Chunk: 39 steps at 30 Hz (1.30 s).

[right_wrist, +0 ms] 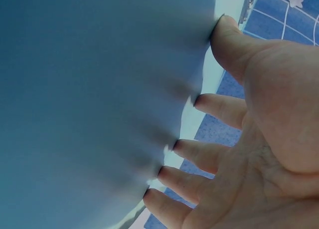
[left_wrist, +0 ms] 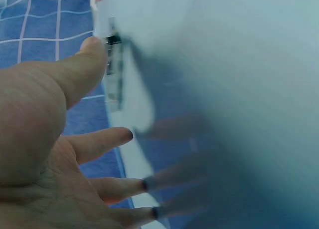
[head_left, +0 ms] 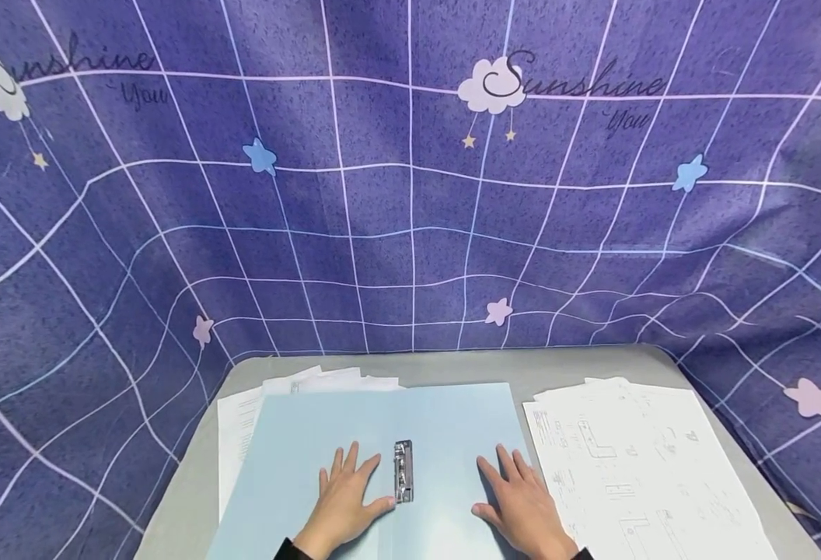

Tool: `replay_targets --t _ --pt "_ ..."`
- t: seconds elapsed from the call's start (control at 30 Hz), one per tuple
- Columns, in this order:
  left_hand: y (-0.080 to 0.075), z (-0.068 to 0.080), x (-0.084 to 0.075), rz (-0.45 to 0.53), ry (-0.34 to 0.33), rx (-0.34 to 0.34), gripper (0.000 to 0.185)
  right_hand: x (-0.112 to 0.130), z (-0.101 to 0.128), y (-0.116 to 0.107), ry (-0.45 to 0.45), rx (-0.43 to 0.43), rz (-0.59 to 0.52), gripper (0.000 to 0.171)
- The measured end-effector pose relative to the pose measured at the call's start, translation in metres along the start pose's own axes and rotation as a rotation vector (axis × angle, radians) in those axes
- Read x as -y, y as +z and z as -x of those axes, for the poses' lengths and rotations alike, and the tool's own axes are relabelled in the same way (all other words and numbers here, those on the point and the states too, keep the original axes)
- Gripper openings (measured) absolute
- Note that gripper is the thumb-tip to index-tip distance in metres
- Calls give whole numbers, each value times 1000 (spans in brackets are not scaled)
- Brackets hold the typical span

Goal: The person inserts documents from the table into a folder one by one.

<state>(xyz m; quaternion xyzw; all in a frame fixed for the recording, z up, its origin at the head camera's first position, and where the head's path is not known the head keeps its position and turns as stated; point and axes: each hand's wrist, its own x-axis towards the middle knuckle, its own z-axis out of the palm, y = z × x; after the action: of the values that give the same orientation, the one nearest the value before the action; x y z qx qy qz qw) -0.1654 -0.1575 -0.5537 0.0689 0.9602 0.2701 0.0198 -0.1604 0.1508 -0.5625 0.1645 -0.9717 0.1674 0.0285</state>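
Observation:
A light blue folder lies spread open in the middle of the table, with a metal clip upright along its centre. Over the folder's left half, my left hand has its fingers spread, the thumb reaching right to the clip's lower end. On the right half, my right hand also has spread fingers, their tips at the folder's surface close to its right edge. In the right wrist view, the right fingertips meet the blue surface. The left wrist view shows the left thumb beside the clip. Neither hand holds anything.
Printed sheets stick out from under the folder's left and top edges. To the right lies a stack of papers with line drawings. The grey table ends at a purple-blue curtain patterned with grid lines, stars and clouds.

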Motion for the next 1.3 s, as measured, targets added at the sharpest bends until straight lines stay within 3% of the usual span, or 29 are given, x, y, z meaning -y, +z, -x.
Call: replay_targets --t 0.27,0.47,0.67,0.93,1.3 --pt "6 -4 1 21 -2 -7 81 1 0 -3 -8 -18 3 69" --pt "7 -9 -11 43 -68 34 72 1 0 -2 -6 -17 10 70" --pt "9 -12 -19 26 -122 19 64 1 0 0 -10 -20 11 70" --pt "13 -12 -19 10 -99 -26 64 1 0 -1 -8 -24 0 70" --pt "12 -9 -20 21 -93 -22 65 1 0 -1 -6 -26 5 70"
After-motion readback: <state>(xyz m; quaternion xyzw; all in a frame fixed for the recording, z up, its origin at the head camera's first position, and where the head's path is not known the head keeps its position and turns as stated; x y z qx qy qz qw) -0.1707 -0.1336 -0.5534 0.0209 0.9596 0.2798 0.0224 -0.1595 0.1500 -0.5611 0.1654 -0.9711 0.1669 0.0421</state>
